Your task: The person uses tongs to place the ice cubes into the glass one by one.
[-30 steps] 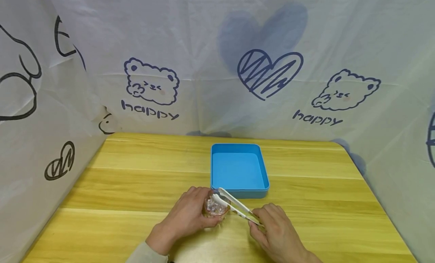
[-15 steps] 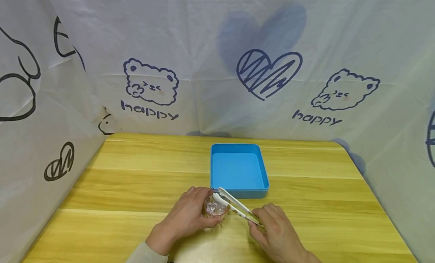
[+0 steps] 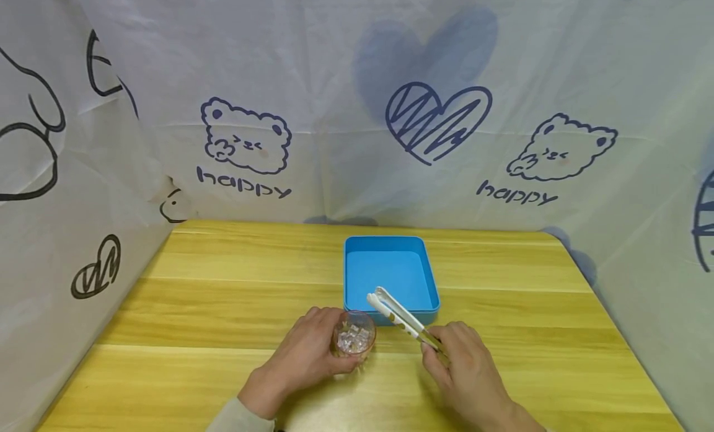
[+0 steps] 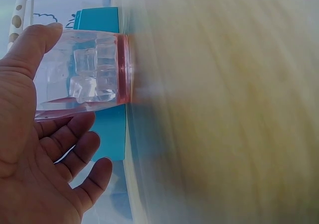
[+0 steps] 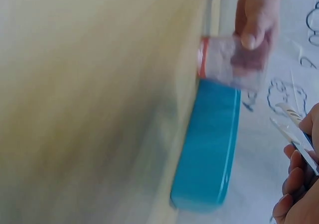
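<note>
My left hand [image 3: 307, 348] grips a clear, pink-tinted glass [image 4: 122, 72] that stands upright on the table. Several clear cubes, like ice cubes, [image 3: 354, 340] lie in the glass. In the left wrist view the thumb is on the near side of the glass and the fingers are behind it. My right hand [image 3: 468, 367] holds white tongs [image 3: 403, 319] with gold spots. Their tips are over the near edge of a blue square box [image 3: 385, 268], to the right of and above the glass. Whether a cube is between the tips I cannot tell.
The box sits just behind the glass on a yellow wood-grain table [image 3: 234, 295]. A white cloth [image 3: 334, 190] with bear and heart drawings hangs behind the table and along its sides.
The tongs have come out of the glass, moving up and right to the near edge of the box, their arms closer together. The left hand and glass have stayed in place.
</note>
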Action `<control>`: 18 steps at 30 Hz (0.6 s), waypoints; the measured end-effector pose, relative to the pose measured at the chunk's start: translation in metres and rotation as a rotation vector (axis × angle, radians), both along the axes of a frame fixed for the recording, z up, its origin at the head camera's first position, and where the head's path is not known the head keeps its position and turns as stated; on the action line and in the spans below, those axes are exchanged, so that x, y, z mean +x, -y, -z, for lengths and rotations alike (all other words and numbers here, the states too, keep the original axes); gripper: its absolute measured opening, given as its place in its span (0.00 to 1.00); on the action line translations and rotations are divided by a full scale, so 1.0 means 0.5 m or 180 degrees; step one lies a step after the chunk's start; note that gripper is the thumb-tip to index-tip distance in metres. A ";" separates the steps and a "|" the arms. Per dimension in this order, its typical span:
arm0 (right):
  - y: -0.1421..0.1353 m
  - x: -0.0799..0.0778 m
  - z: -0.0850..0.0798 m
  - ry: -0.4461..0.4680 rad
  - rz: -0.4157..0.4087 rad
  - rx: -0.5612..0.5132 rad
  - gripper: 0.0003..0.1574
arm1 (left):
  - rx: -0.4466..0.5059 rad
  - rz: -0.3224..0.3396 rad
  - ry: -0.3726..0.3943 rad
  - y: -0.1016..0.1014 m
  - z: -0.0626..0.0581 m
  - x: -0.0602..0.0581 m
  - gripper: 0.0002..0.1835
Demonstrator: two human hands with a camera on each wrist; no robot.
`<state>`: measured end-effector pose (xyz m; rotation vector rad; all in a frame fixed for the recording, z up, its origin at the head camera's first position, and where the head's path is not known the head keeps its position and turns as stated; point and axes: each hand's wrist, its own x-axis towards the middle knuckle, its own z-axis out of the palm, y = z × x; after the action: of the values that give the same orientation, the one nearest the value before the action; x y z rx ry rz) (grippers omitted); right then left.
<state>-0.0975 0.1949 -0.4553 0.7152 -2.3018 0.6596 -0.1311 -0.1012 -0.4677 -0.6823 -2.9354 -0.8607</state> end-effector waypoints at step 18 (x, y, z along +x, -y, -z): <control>-0.214 -0.140 -0.012 0.1110 0.1708 0.0212 0.16 | 0.0005 0.0019 0.0069 0.002 0.000 -0.003 0.41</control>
<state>-0.1675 0.3020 -0.4494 -0.0151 -2.6821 0.4798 -0.1325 -0.1020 -0.4675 -0.6866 -2.9530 -0.8763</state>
